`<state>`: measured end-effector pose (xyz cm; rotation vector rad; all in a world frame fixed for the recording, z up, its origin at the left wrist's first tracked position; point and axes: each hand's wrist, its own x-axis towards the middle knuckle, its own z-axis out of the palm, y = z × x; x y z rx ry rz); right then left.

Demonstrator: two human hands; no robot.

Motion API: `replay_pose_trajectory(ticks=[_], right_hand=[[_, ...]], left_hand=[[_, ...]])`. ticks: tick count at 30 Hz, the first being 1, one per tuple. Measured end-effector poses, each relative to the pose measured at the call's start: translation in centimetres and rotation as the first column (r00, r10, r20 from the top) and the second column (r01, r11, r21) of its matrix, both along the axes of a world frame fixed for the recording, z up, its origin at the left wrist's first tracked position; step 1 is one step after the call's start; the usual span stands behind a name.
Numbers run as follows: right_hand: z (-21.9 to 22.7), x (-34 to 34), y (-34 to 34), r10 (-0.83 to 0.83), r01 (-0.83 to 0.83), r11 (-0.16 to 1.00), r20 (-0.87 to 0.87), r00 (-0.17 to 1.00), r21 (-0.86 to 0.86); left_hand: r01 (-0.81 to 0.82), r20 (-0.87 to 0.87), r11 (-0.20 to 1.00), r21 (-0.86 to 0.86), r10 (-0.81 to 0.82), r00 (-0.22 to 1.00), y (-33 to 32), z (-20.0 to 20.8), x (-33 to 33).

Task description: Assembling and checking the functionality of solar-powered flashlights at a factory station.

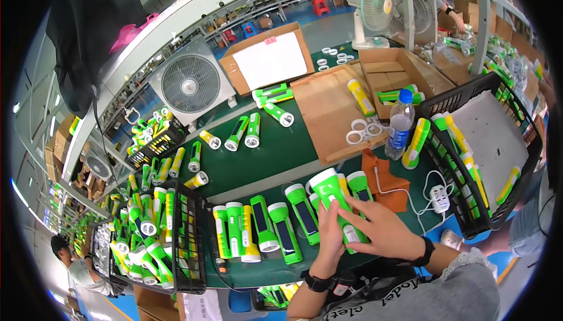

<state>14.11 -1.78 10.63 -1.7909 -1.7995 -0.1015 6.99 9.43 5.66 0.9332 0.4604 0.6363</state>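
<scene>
A green and white flashlight point(326, 185) is raised above the near edge of the green table, its wide head pointing away from me. My left hand point(331, 234) closes against its left side, fingertips near the switch area. From the right, my right hand point(384, 231) reaches over the body and grips it, fingers across the top; part of the handle is hidden beneath them. Beside my left hand lie flashlights with dark panels, among them a green one point(284, 233). Another green flashlight point(359, 185) sits just beyond my right fingers. Dark bands circle both wrists.
Black crates of flashlights stand left point(186, 236) and right point(437, 162). A water bottle point(400, 126), orange cloth point(392, 195) and white power strip point(439, 198) with cables lie right. Cardboard point(319, 110), white rings point(365, 132) and a fan point(375, 10) are farther back.
</scene>
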Motion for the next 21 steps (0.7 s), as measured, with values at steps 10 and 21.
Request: replay_pose_trajectory(ticks=[10, 21], right_hand=[[-1.9, -1.3, -5.0, -0.152, 0.152, 0.980, 0.007, 0.988, -0.130], [-3.5, 0.5, -3.0, -0.139, 0.133, 0.990, -0.237, 0.961, -0.042]], left_hand=[[0.121, -0.076, 0.971, -0.205, -0.139, 0.987, -2.5, -2.3, 1.8], [0.015, -0.060, 0.963, -0.268, -0.032, 0.998, -3.7, -2.8, 2.8]])
